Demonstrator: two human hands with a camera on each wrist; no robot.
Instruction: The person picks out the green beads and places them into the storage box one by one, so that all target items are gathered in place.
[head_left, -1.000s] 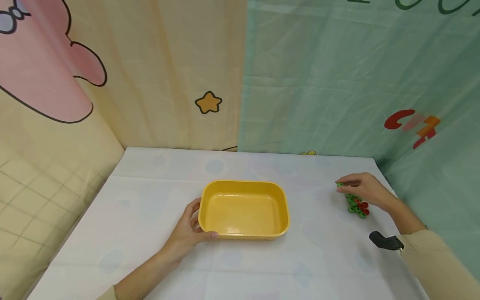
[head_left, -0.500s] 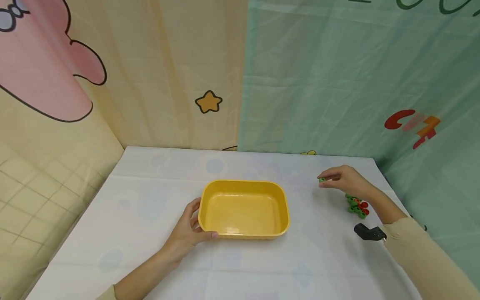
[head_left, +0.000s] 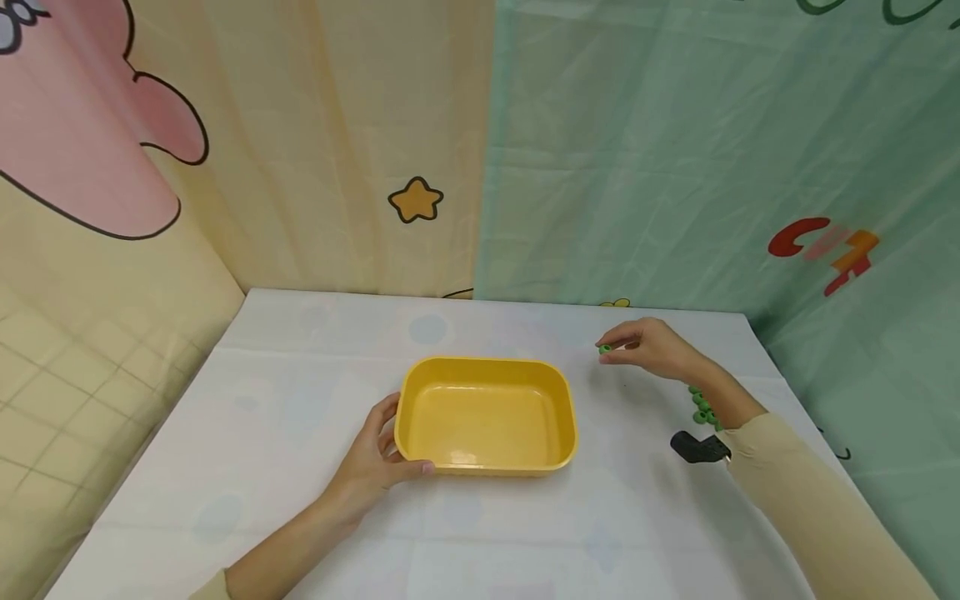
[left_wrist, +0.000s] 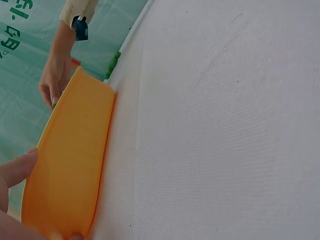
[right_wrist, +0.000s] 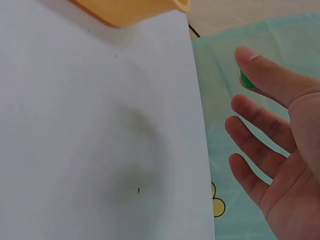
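A yellow rectangular tray (head_left: 487,417) with raised walls sits mid-table, nothing visible in it. My left hand (head_left: 375,454) grips its left end, thumb over the near rim and fingers along the side. To the right of the tray and above the table, my right hand (head_left: 648,346) pinches a small green bead (head_left: 605,350) between thumb and index finger. In the right wrist view the thumb mostly covers the green bead (right_wrist: 246,80), and the other fingers spread apart. A small pile of green beads (head_left: 702,406) lies farther right, partly hidden by the right forearm.
A white cloth with faint spots covers the table (head_left: 465,542). Behind it hang a cream curtain (head_left: 337,167) and a green curtain (head_left: 637,167). A black wrist mount (head_left: 699,447) sticks out from the right sleeve.
My right hand has carried the green bead leftward and away from the pile, closer to the tray. The forearm now hides the red beads in the pile. My left hand and the tray stay put.
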